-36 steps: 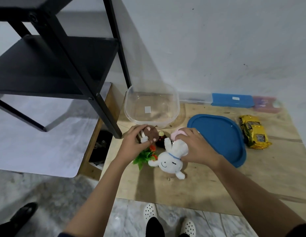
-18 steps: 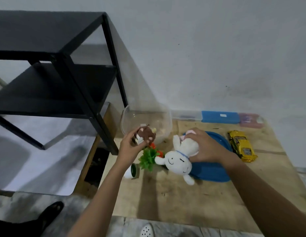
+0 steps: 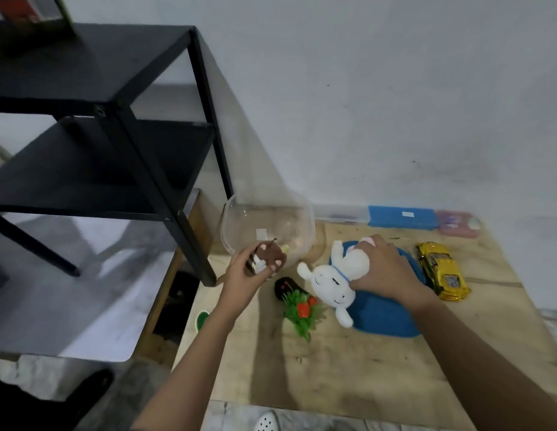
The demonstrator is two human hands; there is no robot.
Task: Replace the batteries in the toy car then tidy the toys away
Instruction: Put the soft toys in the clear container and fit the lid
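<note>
left hand [image 3: 243, 273] grips brown toy [image 3: 269, 256], clear tub [image 3: 268, 227] just beyond | right hand [image 3: 384, 270] clutches white plush rabbit [image 3: 336, 275] over blue lid [image 3: 384, 318]

A black metal shelf unit [image 3: 94, 66] fills the upper left against a scuffed white wall [image 3: 379, 88]; along the bottom edge, a black shoe [image 3: 90, 387] and a white perforated clog [image 3: 266, 422] (only partly in frame) rest on marbled floor tiles [image 3: 31, 368].
</note>
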